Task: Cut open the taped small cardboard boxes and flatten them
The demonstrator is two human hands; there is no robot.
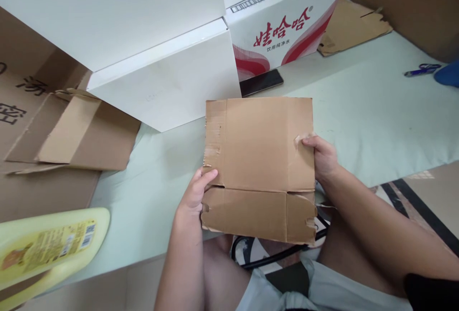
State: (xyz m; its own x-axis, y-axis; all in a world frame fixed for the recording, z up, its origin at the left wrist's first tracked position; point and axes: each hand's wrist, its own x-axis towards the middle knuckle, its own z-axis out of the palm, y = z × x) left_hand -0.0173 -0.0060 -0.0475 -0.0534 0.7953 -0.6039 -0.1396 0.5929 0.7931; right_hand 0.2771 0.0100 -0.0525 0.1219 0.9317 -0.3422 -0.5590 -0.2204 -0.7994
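Observation:
A brown sheet of cardboard (256, 144) with creases, slots and torn edges is held up in front of me, over the table's near edge. My left hand (196, 187) grips its left edge, thumb on the front face and the other fingers hidden behind. At the right edge my right hand (322, 154) pinches the sheet beside a torn, peeled patch. A black phone (263, 82) lies flat just beyond the sheet's top edge.
White boxes (179, 77) and a red-and-white carton (283, 34) stand at the back. Folded cardboard (82, 129) leans at left, near a yellow bottle (53, 244). On the right lie flat cardboard (351, 26), a purple-blue pen-like item (422, 70) and a blue object (448, 74) on the pale green table (376, 110).

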